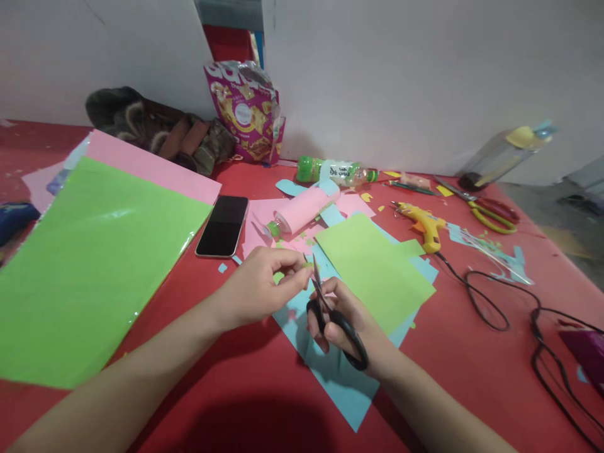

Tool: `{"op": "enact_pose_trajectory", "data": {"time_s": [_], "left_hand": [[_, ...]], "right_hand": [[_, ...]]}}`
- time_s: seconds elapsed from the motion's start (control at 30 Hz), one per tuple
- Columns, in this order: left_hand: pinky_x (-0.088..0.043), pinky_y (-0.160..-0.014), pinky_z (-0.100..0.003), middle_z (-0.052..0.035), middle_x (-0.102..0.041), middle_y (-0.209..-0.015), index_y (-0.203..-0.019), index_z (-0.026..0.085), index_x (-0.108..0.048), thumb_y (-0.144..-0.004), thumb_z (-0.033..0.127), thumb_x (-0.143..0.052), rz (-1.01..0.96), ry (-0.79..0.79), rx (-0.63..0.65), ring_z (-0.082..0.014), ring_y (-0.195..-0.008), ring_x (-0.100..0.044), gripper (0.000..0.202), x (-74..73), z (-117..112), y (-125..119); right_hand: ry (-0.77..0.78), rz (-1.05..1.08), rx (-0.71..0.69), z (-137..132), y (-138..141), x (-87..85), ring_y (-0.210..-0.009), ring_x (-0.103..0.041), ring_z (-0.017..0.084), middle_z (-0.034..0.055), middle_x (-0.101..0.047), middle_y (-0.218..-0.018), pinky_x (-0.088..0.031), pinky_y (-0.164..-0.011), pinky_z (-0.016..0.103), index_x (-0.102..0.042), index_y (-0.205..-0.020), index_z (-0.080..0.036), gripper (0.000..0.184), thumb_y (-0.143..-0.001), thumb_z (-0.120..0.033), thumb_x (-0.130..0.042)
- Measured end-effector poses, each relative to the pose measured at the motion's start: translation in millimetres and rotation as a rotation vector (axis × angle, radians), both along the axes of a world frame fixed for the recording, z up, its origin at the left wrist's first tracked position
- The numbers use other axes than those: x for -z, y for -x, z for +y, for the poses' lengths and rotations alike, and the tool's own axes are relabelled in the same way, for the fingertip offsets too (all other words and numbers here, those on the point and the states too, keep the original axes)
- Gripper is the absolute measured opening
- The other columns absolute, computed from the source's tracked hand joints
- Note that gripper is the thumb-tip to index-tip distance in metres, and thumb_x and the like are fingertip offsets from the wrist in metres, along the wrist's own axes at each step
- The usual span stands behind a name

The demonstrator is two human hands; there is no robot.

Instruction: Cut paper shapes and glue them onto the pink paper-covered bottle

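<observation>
1. The right hand (pixel 352 324) has its grip closed through the black loops of the scissors (pixel 325 302), thumb in one loop and fingers in the other. The blades stand close together and point away from the person.
2. The left hand (pixel 257 286) has its grip pressed together, thumb against fingertips, pinching a small green scrap (pixel 306 266) right at the blade tips. The fingers hide most of the scrap.
3. Both hands hover just above a blue sheet (pixel 340 384) lying on the red surface (pixel 236 377).
4. A green sheet (pixel 372 267) overlaps the blue one just beyond the scissors.
5. Farther out lie a phone (pixel 223 225), a pink-wrapped bottle (pixel 302 211) and a yellow glue gun (pixel 425 223).
</observation>
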State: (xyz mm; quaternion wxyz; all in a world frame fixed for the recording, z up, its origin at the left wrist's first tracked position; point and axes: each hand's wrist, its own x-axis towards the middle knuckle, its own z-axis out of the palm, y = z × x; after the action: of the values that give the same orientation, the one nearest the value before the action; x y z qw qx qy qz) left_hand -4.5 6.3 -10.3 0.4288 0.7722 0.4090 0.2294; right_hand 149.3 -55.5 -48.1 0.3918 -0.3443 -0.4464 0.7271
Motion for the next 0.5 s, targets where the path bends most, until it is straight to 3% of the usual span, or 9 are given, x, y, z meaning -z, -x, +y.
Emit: {"op": "enact_pose_trajectory", "data": {"time_s": [0.5], "left_hand": [[-0.027,-0.042,-0.015,0.0062,-0.033,-0.046,-0.05,0.014,-0.036,-0.077,0.017,-0.042,-0.122,0.01,-0.054,-0.0039,-0.045,-0.031,0.028,2.6,-5.9,-4.4]], "right_hand": [[-0.002,0.011,0.047,-0.7,1.9,0.6,-0.044,-0.041,0.004,-0.0052,-0.048,-0.063,-0.031,-0.042,0.018,-0.034,-0.083,-0.021,0.044,-0.063,-0.049,-0.061]]}}
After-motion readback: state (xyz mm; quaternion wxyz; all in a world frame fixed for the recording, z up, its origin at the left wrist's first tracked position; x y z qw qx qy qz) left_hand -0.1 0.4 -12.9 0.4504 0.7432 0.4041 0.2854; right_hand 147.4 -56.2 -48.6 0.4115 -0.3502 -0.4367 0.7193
